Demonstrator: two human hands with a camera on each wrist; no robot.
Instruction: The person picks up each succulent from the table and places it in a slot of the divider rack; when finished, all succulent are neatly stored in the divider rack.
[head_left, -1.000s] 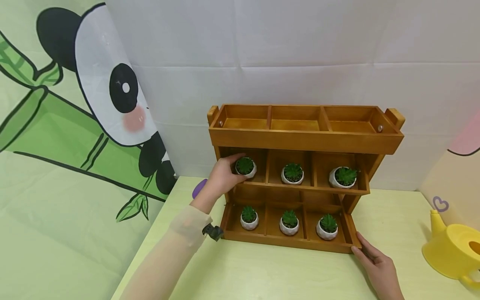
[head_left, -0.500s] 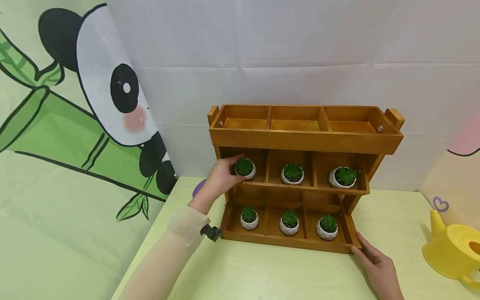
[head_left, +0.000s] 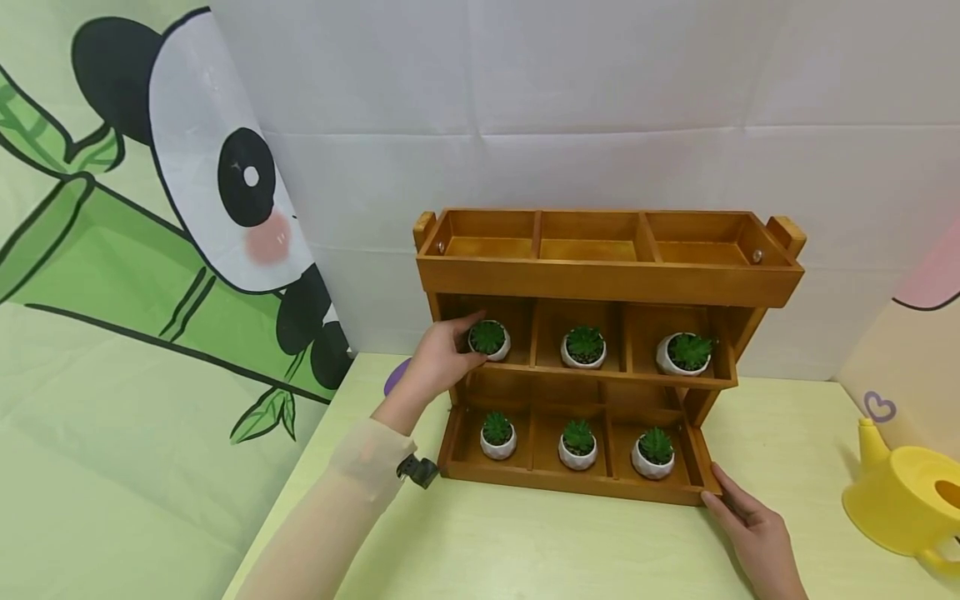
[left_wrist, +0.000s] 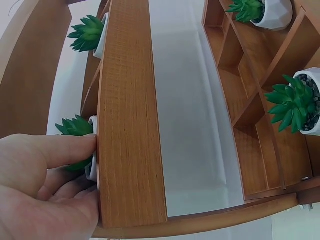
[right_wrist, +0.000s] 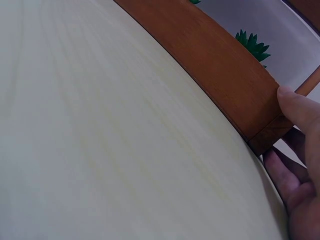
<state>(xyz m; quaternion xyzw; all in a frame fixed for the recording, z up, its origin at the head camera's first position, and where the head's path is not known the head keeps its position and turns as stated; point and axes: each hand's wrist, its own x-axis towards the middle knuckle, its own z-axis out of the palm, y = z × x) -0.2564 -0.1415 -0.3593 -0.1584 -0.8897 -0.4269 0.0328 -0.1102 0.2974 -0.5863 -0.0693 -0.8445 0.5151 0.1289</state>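
On the table [head_left: 525, 542], seen from the head, the left hand [head_left: 438, 358] curls round a small plant pot [head_left: 489, 340] standing upright in the shelf's [head_left: 607, 279] middle-left compartment. The right hand [head_left: 753, 533] rests at the bottom right corner. In the left wrist view, wood hides most of the pot [left_wrist: 91, 165]. In the right wrist view, fingers [right_wrist: 300, 112] press the corner, with the palm cut off.

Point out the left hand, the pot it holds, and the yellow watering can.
left hand [head_left: 435, 358], head view, back of the hand.
small potted succulent [head_left: 489, 338], head view, green leaves.
yellow watering can [head_left: 900, 500], head view, body.
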